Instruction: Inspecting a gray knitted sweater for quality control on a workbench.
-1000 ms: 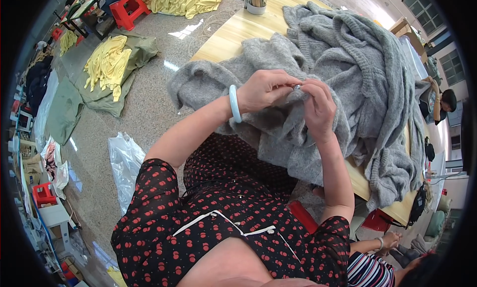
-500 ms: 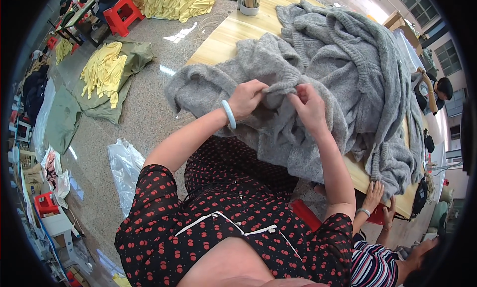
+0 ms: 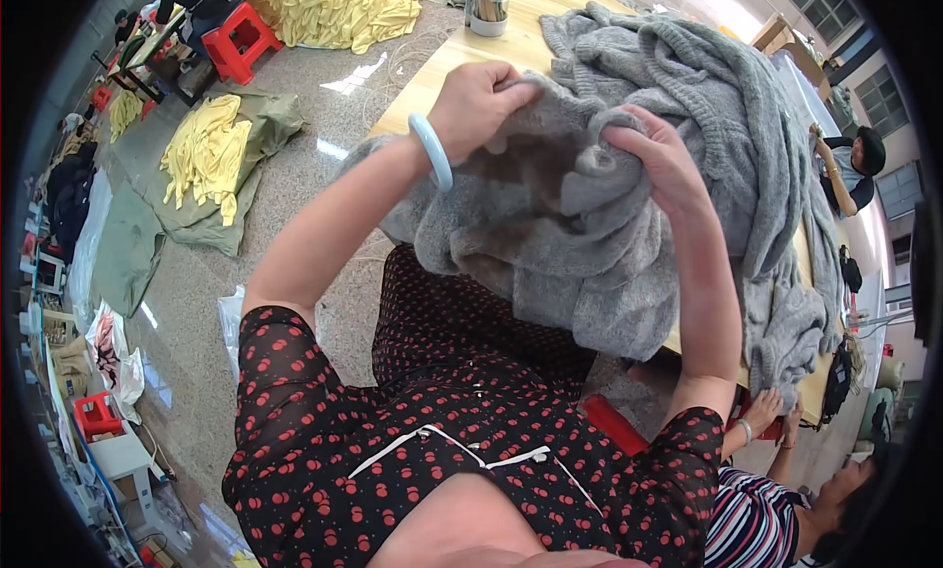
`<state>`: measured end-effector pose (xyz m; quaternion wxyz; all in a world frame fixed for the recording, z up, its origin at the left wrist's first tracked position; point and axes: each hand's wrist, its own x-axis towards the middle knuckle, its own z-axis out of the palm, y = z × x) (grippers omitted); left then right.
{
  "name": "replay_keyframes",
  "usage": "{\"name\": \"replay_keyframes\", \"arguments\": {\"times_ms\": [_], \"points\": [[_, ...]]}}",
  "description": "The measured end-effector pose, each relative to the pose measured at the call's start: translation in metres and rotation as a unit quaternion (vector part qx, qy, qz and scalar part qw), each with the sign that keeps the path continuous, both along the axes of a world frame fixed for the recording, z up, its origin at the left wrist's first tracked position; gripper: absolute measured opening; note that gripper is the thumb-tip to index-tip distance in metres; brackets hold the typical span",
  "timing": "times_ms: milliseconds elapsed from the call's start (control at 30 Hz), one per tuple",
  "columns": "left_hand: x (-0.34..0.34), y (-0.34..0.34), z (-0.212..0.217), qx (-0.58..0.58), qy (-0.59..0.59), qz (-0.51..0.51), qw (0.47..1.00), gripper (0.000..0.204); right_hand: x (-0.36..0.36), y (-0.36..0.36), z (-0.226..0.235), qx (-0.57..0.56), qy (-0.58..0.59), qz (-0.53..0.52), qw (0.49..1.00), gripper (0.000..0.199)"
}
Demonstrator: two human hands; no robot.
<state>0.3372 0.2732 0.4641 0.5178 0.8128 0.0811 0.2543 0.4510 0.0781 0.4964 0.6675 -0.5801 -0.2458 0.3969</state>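
Both my hands are raised over the near edge of the table, gripping a grey knitted garment (image 3: 545,249). My left hand (image 3: 478,108), with a pale blue bangle on the wrist, pinches its edge between thumb and fingers. A rolled edge is caught in my right hand (image 3: 656,153), fingers curled round it. Between the hands the knit is spread into an opening with a shadowed inside. Its lower folds hang off the table toward my lap. Behind my right hand lies a large heap of grey knitwear (image 3: 707,106) with ribbed bands.
The wooden table (image 3: 442,72) carries a cup of tools (image 3: 488,13) at its far left. A co-worker in a striped top (image 3: 756,519) handles grey knit at lower right; another person (image 3: 850,170) is at the far right. Yellow garments (image 3: 206,150) and a red stool (image 3: 241,42) stand left.
My hands have moved apart and up, pulling the gathered edge of the garment into a wide opening. The left hand rose most. The co-worker's head has come further into view.
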Motion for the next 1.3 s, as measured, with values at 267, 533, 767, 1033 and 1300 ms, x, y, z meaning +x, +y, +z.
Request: {"name": "replay_keyframes", "arguments": {"times_ms": [267,533,767,1033,1300], "points": [[0.016,-0.049,0.046,-0.444,0.070,-0.239,0.861,0.007,0.036,0.015,0.041,-0.153,-0.777,-0.298,0.534,0.020],[0.041,-0.037,-0.032,-0.384,0.125,-0.125,0.906,0.009,0.080,-0.029,-0.018,-0.229,-0.677,-0.255,0.651,0.027],[0.031,-0.024,-0.039,-0.400,0.139,-0.133,0.896,0.006,0.064,-0.055,-0.038,-0.217,-0.569,-0.261,0.749,0.024],[0.036,-0.015,-0.028,-0.399,0.140,-0.107,0.900,0.005,0.059,-0.057,-0.019,-0.188,-0.703,-0.261,0.635,0.017],[0.045,-0.033,0.005,-0.382,0.106,-0.142,0.907,0.007,0.092,-0.052,0.037,-0.130,-0.537,-0.318,0.770,0.019]]}}
